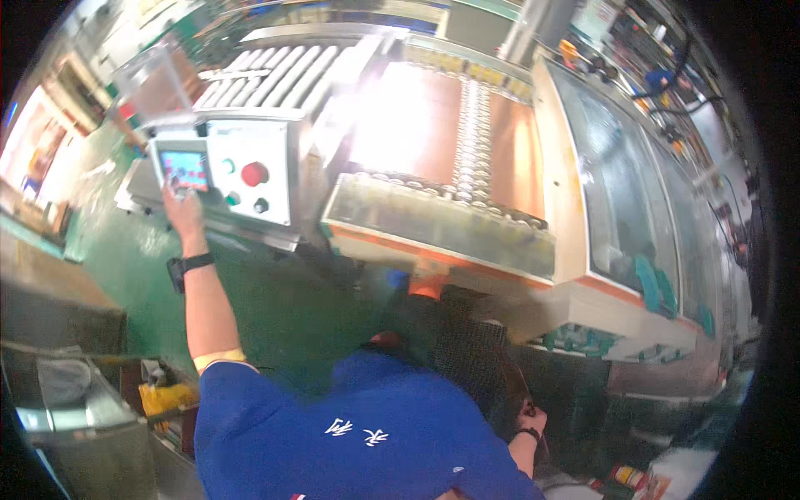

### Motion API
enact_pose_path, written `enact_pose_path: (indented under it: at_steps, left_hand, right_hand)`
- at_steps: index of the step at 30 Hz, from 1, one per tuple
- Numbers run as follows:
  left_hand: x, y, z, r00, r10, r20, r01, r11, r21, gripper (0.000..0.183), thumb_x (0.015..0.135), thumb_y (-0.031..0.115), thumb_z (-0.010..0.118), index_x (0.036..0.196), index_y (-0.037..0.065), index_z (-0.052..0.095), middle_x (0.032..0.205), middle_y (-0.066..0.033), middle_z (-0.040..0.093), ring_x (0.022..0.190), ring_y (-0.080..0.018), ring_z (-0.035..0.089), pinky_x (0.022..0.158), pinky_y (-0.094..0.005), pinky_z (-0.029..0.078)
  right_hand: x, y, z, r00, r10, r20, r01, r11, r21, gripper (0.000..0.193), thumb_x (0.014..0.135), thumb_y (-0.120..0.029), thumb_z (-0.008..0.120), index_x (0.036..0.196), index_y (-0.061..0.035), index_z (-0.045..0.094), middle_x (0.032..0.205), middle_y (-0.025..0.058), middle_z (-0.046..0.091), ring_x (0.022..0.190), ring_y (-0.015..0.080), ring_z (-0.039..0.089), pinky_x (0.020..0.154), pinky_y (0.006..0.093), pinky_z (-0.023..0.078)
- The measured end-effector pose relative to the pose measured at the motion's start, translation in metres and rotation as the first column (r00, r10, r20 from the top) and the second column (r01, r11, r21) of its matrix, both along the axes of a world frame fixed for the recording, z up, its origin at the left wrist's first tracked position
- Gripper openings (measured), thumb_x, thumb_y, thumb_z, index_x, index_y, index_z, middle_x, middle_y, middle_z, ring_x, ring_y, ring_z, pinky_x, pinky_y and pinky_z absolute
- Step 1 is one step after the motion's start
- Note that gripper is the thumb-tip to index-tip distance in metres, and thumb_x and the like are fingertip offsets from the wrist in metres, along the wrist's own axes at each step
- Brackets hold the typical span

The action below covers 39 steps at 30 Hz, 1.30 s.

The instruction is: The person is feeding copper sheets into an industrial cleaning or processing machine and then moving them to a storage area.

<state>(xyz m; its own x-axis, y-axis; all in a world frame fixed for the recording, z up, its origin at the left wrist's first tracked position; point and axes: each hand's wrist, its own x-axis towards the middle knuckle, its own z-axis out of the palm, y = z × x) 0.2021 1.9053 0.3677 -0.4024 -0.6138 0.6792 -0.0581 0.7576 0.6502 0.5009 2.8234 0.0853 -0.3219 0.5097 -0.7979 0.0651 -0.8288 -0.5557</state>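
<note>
At the far left, a grey control panel (237, 171) stands on the end of a long machine. Its small touchscreen (184, 169) glows red and blue, and the left hand (182, 210) is raised to it, fingers extended, with the fingertips touching the screen's lower edge; the hand grips nothing. A dark watch (190, 265) sits on that wrist. Just right of the screen are a green button (227, 166), a large red button (254, 174) and a black knob (261, 205). Further right, the machine's orange-rimmed conveyor bed (442, 225) carries rows of small rollers under a bright glare. Right again is a clear glazed cover (612, 200). Near the lower right, the right hand (530, 417) rests low beside a dark mesh panel (475, 358); whether it is open or closed I cannot tell.
</note>
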Motion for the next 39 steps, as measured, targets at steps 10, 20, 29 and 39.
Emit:
enact_pose_path:
  at_steps: [10, 20, 29, 39]
  left_hand:
    - [-0.018, 0.021, 0.01, 0.995, -0.074, 0.069, 0.062, 0.986, 0.156, 0.052, 0.071, 0.0, 0.051, 0.122, 0.0, 0.041, 0.113, -0.0163, 0.052, 0.101, -0.0268, 0.051, 0.089, -0.0347, 0.038]
    - [-0.013, 0.011, 0.009, 0.999, 0.041, -0.026, -0.039, 0.995, 0.088, 0.051, 0.07, 0.002, 0.049, 0.121, -0.002, 0.042, 0.111, -0.0175, 0.053, 0.104, -0.0262, 0.05, 0.09, -0.0332, 0.037]
    - [-0.029, 0.01, 0.009, 0.999, 0.051, -0.004, -0.05, 0.987, 0.152, 0.05, 0.072, 0.001, 0.046, 0.121, -0.003, 0.041, 0.115, -0.0203, 0.051, 0.108, -0.0283, 0.048, 0.093, -0.0347, 0.035]
    - [-0.02, 0.002, 0.001, 0.997, 0.063, -0.048, -0.055, 0.987, 0.149, 0.052, 0.068, 0.005, 0.048, 0.12, -0.004, 0.043, 0.114, -0.0229, 0.05, 0.109, -0.0335, 0.045, 0.094, -0.0373, 0.032]
  right_hand:
    - [0.019, -0.007, -0.004, 0.314, 0.325, 0.892, -0.94, -0.025, 0.34, 0.027, 0.086, -0.016, 0.045, 0.087, 0.0065, 0.06, 0.069, 0.016, 0.059, 0.065, 0.0263, 0.058, 0.06, 0.032, 0.048]
    - [0.006, -0.007, -0.006, 0.925, 0.115, 0.362, -0.22, 0.939, 0.264, 0.029, 0.089, -0.007, 0.034, 0.104, 0.013, 0.05, 0.092, 0.0222, 0.057, 0.059, 0.0182, 0.052, 0.05, 0.0242, 0.044]
    - [0.019, 0.029, -0.027, 0.931, 0.011, 0.364, -0.121, 0.952, 0.28, 0.024, 0.084, -0.012, 0.046, 0.09, 0.0031, 0.064, 0.077, 0.0148, 0.062, 0.063, 0.0184, 0.058, 0.052, 0.0267, 0.047]
    - [-0.018, -0.017, 0.012, 0.959, -0.229, 0.169, 0.231, 0.973, 0.006, 0.033, 0.09, -0.007, 0.028, 0.111, 0.0131, 0.043, 0.102, 0.0219, 0.054, 0.078, 0.0208, 0.058, 0.053, 0.0205, 0.045]
